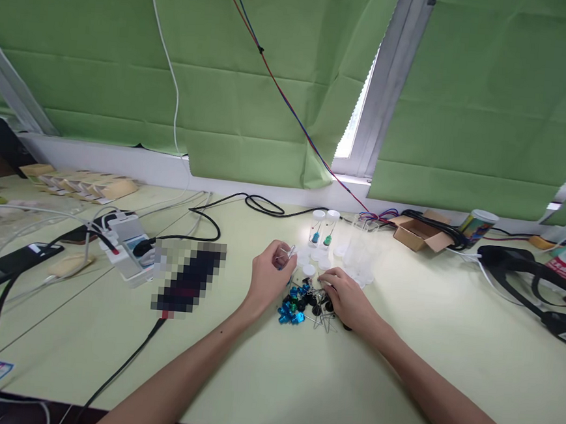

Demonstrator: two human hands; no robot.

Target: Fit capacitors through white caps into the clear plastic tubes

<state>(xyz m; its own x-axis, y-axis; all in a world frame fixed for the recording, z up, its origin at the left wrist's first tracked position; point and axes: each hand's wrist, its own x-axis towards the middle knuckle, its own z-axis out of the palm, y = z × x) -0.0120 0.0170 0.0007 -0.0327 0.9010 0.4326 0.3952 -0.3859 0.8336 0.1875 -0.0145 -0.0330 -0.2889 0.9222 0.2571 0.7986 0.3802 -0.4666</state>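
An office or a small workroom, by the look of it; the view does not settle which. A long pale surface point(396, 391) runs beneath a window whose grey frame point(384, 102) shows at half past one, with plain green blinds point(469, 89) spread from ten to two o'clock. Near nine o'clock a white power strip point(128, 262) takes plugs and cables. Red and blue wires point(294, 115) slant from eleven o'clock towards three, where an open cardboard box point(408, 238) sits; loose small parts point(299, 317) lie just before six.
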